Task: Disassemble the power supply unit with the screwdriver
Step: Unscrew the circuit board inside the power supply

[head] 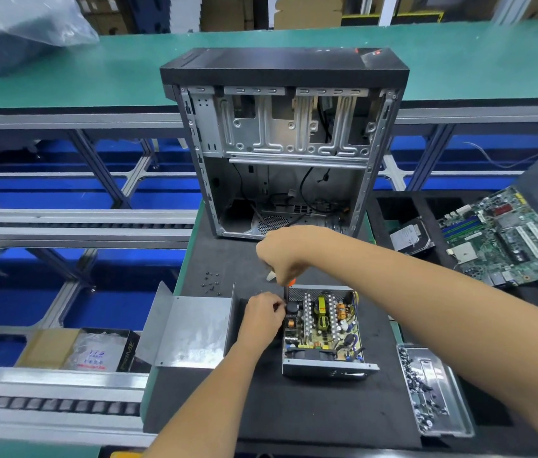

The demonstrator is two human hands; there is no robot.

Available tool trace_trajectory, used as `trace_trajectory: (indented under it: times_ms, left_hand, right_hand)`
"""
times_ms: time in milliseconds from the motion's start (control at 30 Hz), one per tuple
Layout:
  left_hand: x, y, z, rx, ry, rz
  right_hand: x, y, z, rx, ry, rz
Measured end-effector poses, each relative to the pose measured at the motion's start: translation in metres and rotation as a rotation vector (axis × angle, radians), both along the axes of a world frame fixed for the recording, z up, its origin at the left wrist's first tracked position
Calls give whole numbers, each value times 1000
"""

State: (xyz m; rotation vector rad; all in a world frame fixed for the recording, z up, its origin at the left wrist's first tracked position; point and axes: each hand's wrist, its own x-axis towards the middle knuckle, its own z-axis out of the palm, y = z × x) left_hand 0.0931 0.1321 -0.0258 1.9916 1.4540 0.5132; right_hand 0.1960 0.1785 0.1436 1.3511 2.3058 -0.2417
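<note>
Most of the screwdriver [286, 290] is hidden: only a short dark shaft and a bit of orange handle show below the right hand [282, 254], whose fingers curl down around it just above centre frame, and the tip cannot be made out where it meets the power supply unit [324, 332]. That unit sits open in the lower middle of the frame on a dark mat [310, 408], its circuit board, coils and heat sinks exposed. The left hand [262, 317] rests against the unit's left edge with fingers bent; whether they pinch anything is too small to tell. The removed metal cover [191, 328] lies just left of it, folded sides up, and a few tiny dark screws [211, 284] are scattered above the cover. At lower right a metal tray [459, 421] holds many small dark parts, blurred. Behind the hands an empty computer case [284, 143] stands upright on the counter [191, 256], open side facing the camera. At right a green motherboard [505, 239] and a hard drive [410, 239] lie in a black foam tray, the motherboard cut off by the frame edge. A green conveyor belt [95, 71] crosses the upper frame, with aluminium rails and blue floor at left, and cardboard boxes along the top.
</note>
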Motion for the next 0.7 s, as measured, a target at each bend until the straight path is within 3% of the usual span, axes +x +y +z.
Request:
trace_trajectory:
  times_ms: [267,700]
  left_hand:
    - [1,0,-4,-38,-29,53]
    - [0,0,-9,-192,-181,147]
  right_hand:
    - [1,3,-1,12,73,-155]
    - [0,-1,-1,-11,28,-108]
